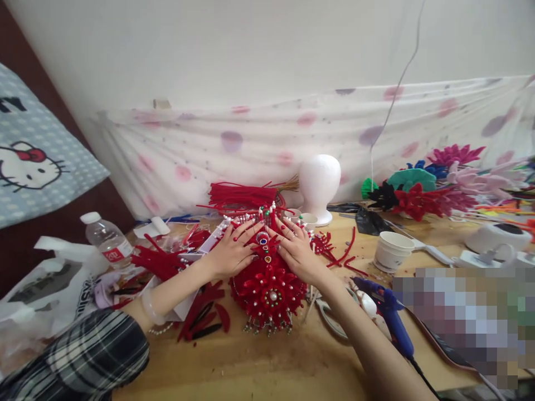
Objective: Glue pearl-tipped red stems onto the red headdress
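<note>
A red beaded headdress [271,289] stands at the middle of the table. A large red flower with a pearl centre covers its front, and small beaded fringes hang below. Across its upper left side lies my left hand [238,248], fingers stretched out and touching it. My right hand [297,248] rests on the upper right side, its fingers also long and spread. Between the hands runs a column of jewelled ornaments [263,240]. White-tipped beads stick up along the top edge. The undersides of both hands are hidden.
To the right lie a blue glue gun [390,312], scissors [334,320] and a paper cup [393,250]. A white foam head [320,186] stands behind. Red chenille stems [246,195] are bundled at the back; a water bottle [109,242] is at left. Fuzzy flowers [422,197] fill the back right.
</note>
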The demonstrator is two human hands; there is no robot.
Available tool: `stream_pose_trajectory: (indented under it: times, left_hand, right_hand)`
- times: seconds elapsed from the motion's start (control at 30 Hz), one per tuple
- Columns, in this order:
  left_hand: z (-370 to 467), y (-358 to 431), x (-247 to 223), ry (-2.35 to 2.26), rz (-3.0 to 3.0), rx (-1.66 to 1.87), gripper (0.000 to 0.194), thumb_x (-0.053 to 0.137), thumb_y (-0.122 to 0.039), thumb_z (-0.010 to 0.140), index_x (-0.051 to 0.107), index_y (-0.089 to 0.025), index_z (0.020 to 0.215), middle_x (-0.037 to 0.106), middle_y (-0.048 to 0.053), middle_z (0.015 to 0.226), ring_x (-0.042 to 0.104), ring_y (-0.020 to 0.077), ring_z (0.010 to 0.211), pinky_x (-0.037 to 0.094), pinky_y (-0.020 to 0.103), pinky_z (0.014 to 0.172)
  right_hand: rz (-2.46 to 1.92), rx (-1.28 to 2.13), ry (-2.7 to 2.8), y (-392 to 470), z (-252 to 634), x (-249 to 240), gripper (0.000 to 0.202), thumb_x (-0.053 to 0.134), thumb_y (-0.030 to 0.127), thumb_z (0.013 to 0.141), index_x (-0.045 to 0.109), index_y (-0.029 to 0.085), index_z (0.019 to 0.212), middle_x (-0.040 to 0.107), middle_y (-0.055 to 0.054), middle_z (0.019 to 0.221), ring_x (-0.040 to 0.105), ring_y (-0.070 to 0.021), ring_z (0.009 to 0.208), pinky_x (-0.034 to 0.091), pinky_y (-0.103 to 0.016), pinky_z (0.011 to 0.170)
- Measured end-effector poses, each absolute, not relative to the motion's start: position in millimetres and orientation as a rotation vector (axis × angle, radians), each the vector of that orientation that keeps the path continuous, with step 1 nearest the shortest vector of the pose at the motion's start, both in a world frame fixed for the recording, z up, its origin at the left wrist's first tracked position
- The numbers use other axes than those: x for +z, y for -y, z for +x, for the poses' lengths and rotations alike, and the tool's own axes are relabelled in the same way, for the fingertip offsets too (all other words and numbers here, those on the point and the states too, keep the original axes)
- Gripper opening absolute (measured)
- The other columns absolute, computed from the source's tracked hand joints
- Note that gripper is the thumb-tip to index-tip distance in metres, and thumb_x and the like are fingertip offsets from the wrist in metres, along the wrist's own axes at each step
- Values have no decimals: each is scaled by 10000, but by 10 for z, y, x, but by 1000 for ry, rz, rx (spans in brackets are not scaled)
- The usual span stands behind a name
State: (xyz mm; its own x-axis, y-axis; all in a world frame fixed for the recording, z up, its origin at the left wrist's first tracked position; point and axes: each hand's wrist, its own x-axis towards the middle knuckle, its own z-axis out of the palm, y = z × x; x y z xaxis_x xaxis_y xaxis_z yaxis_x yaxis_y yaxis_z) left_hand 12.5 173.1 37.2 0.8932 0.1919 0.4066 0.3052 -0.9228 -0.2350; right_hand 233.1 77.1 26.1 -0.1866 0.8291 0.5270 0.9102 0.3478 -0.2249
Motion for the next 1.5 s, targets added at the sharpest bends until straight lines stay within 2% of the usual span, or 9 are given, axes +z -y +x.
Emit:
stream_pose_trajectory:
  times: [0.27, 0.47, 0.57, 0.73, 0.9, 1.0, 1.17, 1.37, 1.5]
  left_hand:
    - [125, -1763, 362, 288, -2891, -594, 480, 389, -286, 961, 369, -295, 1440, 259, 114, 1579, 217, 314, 1431, 220, 631, 1088]
    - [118, -1735, 406, 228, -2843, -614, 329, 396, -317, 955, 589, -239, 1210, 267, 122, 1576, 244, 320, 1420, 225, 604, 1089]
    - [79, -1697, 463, 178, -2759, -676, 300, 419, -294, 938, 611, -215, 1154, 315, 132, 1554, 289, 319, 1395, 200, 573, 1101]
    - [-64, -1537, 594, 70, -2536, -885, 336, 460, -246, 921, 546, -153, 1232, 499, 179, 1404, 420, 284, 1265, 288, 461, 1051]
    - [-224, -1336, 648, 168, -2382, -1017, 179, 442, -184, 933, 611, -179, 995, 629, 120, 1198, 521, 227, 1077, 349, 381, 950]
    - [-334, -1247, 671, 234, -2372, -1075, 206, 430, -160, 932, 589, -184, 802, 673, 90, 1023, 548, 215, 963, 355, 371, 897]
    - [-536, -935, 642, 593, -2532, -1350, 264, 399, -205, 942, 540, -196, 719, 621, 34, 747, 531, 175, 733, 393, 318, 742]
    - [-580, -392, 339, 1354, -2680, -1880, 378, 467, -359, 890, 477, -208, 544, 463, -38, 452, 451, 118, 427, 358, 229, 454]
    - [-511, -307, 193, 1745, -2741, -2192, 226, 667, -396, 724, 690, -187, 640, 645, -8, 523, 591, 139, 450, 486, 232, 473]
  right_hand:
    - [-1438, -29, 2047, -774, 2355, 201, 481, 296, 278, 983, 413, 281, 1450, 317, -39, 1565, 223, -295, 1425, 192, -606, 1118]
    - [-1402, -50, 2022, -707, 2354, 244, 496, 292, 257, 989, 339, 327, 1478, 319, -14, 1564, 226, -263, 1425, 166, -592, 1121]
    - [-1415, -179, 1984, -631, 2357, 297, 468, 307, 254, 990, 399, 336, 1441, 380, -24, 1533, 269, -283, 1404, 116, -634, 1096]
    - [-1322, -388, 1732, -485, 2376, 336, 399, 337, 236, 984, 537, 281, 1326, 563, -51, 1383, 400, -277, 1308, 208, -571, 1065]
    - [-1227, -388, 1441, -365, 2371, 356, 342, 352, 253, 982, 630, 261, 1182, 662, -57, 1222, 529, -252, 1192, 297, -521, 1040]
    - [-1173, -313, 1405, -277, 2347, 378, 347, 347, 277, 984, 628, 244, 1184, 647, -77, 1231, 539, -250, 1182, 343, -506, 1025]
    - [-1093, -84, 1098, -108, 2251, 270, 326, 405, 386, 964, 654, 212, 1081, 657, -98, 1151, 566, -256, 1128, 395, -477, 1005]
    - [-1107, 213, 799, -37, 2134, -50, 358, 467, 494, 907, 617, 184, 1004, 668, -80, 952, 645, -221, 824, 513, -407, 799]
    - [-1140, 265, 824, 18, 2093, -159, 358, 490, 506, 884, 629, 192, 984, 662, -45, 862, 630, -209, 771, 516, -375, 743]
